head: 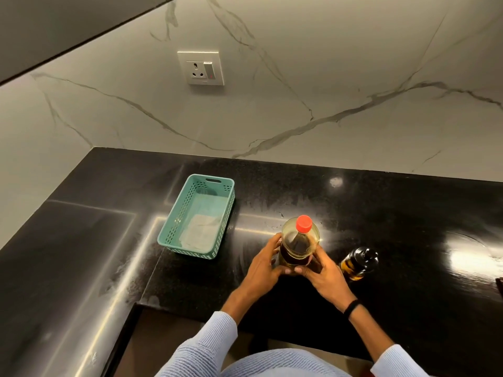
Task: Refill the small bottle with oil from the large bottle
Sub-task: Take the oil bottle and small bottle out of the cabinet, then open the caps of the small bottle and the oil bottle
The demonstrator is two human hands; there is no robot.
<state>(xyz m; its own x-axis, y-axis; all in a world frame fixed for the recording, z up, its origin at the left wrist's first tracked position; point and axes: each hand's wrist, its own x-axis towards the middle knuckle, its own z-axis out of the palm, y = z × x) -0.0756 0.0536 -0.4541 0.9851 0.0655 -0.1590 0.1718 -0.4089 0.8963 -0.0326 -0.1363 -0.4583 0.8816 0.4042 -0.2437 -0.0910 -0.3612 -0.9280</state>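
Head view onto a black counter (pixel 381 213) under a marbled wall (pixel 326 77). At ten o'clock from the middle, a teal basket (pixel 174 227) (pale sheet (pixel 201 232) on its floor). Near the front edge, upright, the large bottle (pixel 298 246) of oil, gripped from both sides: left hand (pixel 265 263) curled round at nine o'clock, right hand (pixel 324 273) at four. At three o'clock, near it, the small bottle (pixel 358 263). On the large bottle, a red cap (pixel 304 223).

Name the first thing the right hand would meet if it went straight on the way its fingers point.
The large bottle: the right hand grips its side, its fingers pointing left and slightly away. Beyond the bottle, the left hand holds the opposite side.
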